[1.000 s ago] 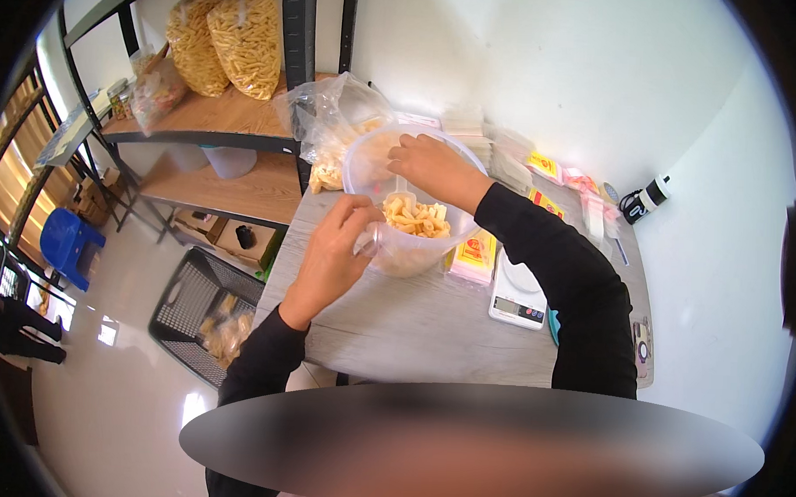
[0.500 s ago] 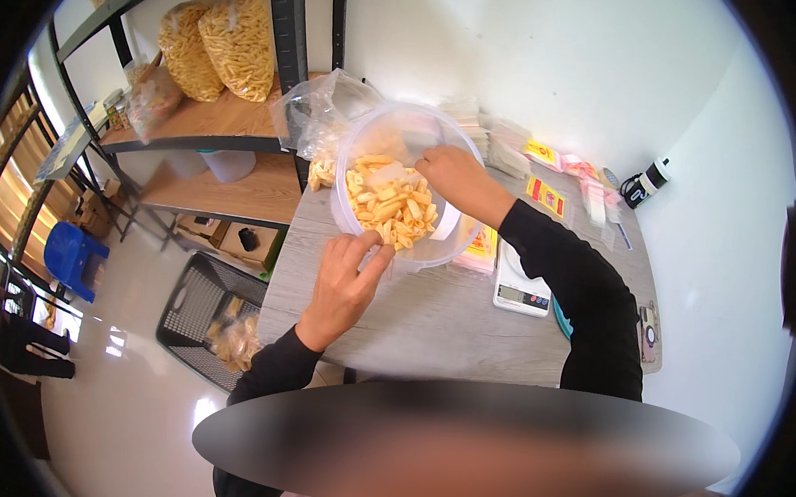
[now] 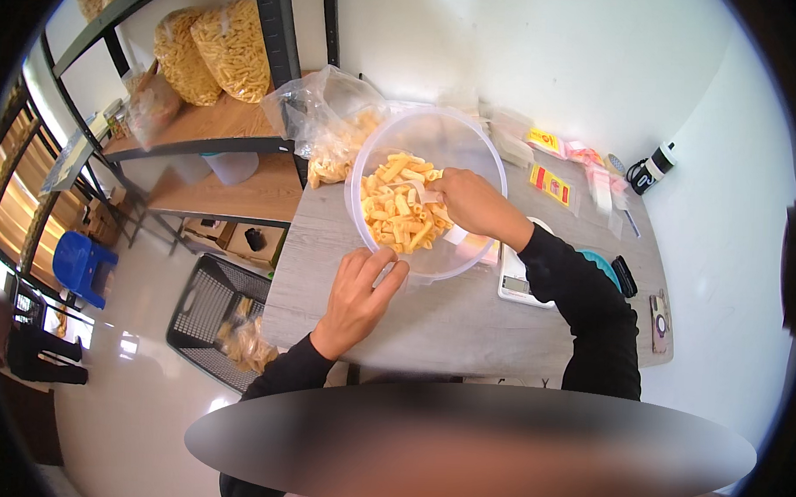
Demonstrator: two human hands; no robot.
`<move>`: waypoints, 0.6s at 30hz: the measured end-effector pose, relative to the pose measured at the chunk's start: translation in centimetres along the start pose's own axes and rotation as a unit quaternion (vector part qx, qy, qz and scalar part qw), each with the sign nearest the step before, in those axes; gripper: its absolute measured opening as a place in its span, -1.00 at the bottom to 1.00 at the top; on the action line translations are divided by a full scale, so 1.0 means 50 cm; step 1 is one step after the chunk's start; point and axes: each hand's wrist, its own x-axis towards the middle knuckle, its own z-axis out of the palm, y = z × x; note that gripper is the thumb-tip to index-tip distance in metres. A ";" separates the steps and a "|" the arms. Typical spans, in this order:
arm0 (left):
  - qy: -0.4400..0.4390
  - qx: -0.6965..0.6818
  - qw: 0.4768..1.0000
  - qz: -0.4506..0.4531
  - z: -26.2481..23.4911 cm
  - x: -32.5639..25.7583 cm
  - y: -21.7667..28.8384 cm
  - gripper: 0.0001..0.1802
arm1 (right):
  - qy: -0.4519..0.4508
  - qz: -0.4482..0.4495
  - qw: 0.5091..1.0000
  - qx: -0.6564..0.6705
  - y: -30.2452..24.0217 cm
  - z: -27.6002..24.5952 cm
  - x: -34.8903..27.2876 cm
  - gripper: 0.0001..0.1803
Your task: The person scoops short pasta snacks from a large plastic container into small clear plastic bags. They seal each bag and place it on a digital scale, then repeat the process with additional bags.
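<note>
Your right hand (image 3: pixel 470 203) reaches into the clear plastic bowl (image 3: pixel 426 192) at the upper middle of the frame, fingers curled and pinched on what looks like a small clear bag or scoop pressed into the pasta pieces (image 3: pixel 404 209); just how tight the pinch is you cannot tell. Your left hand (image 3: pixel 357 300) sits at the bowl's near rim, fingers loosely spread and touching its lower edge, steadying rather than gripping. A second ago that hand was cupped high against the bowl's side and the bowl stood flatter; now the bowl is tipped toward you with its mouth open to the camera, and the pasta has slid to its lower left, so the pieces lie within easy reach of your right hand. The bowl rests on the grey table (image 3: pixel 448 329) in the centre. At the upper left stands a shelf rack (image 3: pixel 218 141) with large pasta bags (image 3: pixel 216 49); an open clear bag (image 3: pixel 328 123) lies just left of the bowl, and a small white scale (image 3: pixel 521 279) sits just to its right.
</note>
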 end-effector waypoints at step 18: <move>0.007 -0.098 0.984 -0.150 -0.053 0.035 0.020 -0.46 | -0.048 0.072 0.952 0.295 -0.016 -0.091 0.016 -0.63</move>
